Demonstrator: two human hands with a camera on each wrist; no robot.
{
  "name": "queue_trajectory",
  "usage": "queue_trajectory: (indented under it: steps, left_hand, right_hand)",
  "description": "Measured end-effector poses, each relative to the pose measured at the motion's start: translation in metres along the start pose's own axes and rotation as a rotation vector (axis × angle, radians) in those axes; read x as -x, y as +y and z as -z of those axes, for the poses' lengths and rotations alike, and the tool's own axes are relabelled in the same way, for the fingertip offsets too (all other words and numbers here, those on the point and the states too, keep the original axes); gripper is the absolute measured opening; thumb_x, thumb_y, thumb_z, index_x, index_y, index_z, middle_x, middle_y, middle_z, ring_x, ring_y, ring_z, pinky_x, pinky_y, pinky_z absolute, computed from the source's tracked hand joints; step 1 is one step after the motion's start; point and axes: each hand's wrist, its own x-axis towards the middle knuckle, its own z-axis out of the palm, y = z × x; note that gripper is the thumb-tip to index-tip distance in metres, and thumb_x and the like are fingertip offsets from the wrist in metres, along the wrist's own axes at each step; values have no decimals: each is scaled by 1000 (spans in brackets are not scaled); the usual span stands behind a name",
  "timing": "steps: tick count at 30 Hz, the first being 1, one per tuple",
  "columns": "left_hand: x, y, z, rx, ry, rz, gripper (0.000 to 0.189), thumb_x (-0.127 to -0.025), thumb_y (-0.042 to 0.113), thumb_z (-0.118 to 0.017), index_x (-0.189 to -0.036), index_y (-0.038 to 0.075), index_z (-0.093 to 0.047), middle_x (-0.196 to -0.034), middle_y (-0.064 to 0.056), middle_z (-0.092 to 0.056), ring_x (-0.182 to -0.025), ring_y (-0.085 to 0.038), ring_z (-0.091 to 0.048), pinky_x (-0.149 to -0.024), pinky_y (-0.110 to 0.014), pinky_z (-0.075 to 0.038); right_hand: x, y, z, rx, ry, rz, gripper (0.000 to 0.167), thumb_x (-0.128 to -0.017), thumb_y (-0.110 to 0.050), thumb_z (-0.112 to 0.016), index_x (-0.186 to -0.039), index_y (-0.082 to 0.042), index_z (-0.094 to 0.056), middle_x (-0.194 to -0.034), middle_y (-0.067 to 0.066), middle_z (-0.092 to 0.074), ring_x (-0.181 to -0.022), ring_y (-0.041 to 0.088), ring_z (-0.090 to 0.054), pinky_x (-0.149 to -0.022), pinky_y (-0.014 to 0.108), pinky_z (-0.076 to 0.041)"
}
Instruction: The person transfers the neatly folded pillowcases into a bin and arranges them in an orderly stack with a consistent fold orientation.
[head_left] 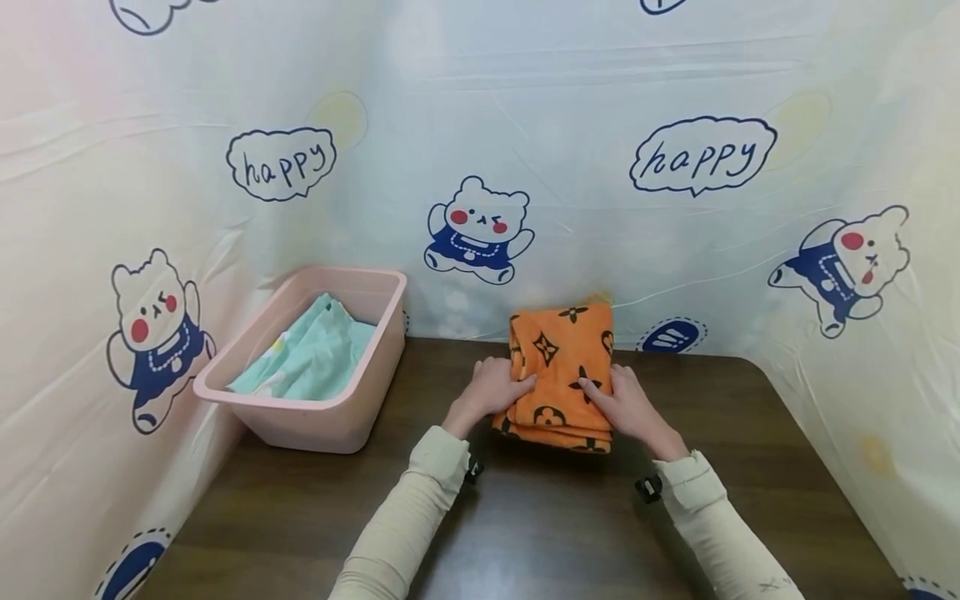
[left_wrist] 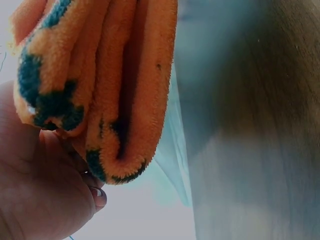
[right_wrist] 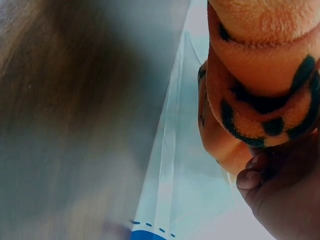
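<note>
Both hands hold a folded orange towel with dark flower and diamond prints, near the back edge of the table. My left hand grips its left side, thumb across the front, the other fingers behind. On the opposite side my right hand grips it the same way. The left wrist view shows the towel's thick folded layers above the curled left fingers. In the right wrist view, rounded folds of the fluffy cloth rest over the right fingers, whose tips curl underneath.
On the left of the brown table stands a pink plastic basin with a mint-green cloth inside. A pale curtain printed with cartoon bears and "happy" bubbles hangs behind the table and along its sides.
</note>
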Motion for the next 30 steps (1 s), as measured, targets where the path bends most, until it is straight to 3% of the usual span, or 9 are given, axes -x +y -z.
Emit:
queue_trajectory:
  steps: [16,25,30]
  left_hand:
    - [9,-6,12,22,25,21,55,-101,49,-53,-60,13,-47,-58,-2,-44,-62,-22,-45,-78,-38,-26]
    - [13,-9,17,33,67,45,53,-99,49,-55,-61,13,-48,-61,-4,-48,-74,-23,-48,-81,-40,-27]
    - [14,-11,22,43,91,50,52,-98,48,-55,-60,12,-47,-60,-5,-48,-70,-24,-47,-79,-39,-27]
  right_hand:
    - [-1,-12,-6,-24,0,10,52,-104,-52,-51,-124,-6,-62,-105,10,-64,-102,27,-48,-87,42,-41]
    - [-4,-16,-9,-49,17,25,48,-103,-52,-51,-118,-8,-64,-100,8,-63,-98,26,-48,-84,40,-41]
    - [-7,-21,-11,-78,21,53,44,-104,-50,-52,-116,-10,-65,-101,8,-63,-99,26,-48,-87,41,-38]
